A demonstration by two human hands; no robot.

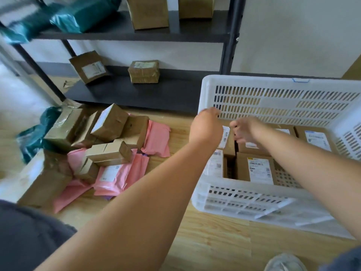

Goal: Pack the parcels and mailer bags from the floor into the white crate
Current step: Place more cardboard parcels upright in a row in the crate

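The white crate (273,83) stands on the wooden floor at the right, with several labelled brown parcels (257,169) lying flat inside. Both my arms reach into its far left corner. My left hand (207,122) curls over the left end of a small brown parcel (227,137) with a white label, and my right hand (244,131) pinches its right edge. The left hand's fingertips are hidden. On the floor to the left lies a pile of brown boxes (109,122), pink mailer bags (158,137) and a teal mailer bag (33,137).
A dark metal shelf rack (136,90) stands behind the pile. It holds two parcels on its low shelf, and cardboard boxes and teal bags higher up. My shoe (283,263) is at the bottom right, close to the crate's near wall.
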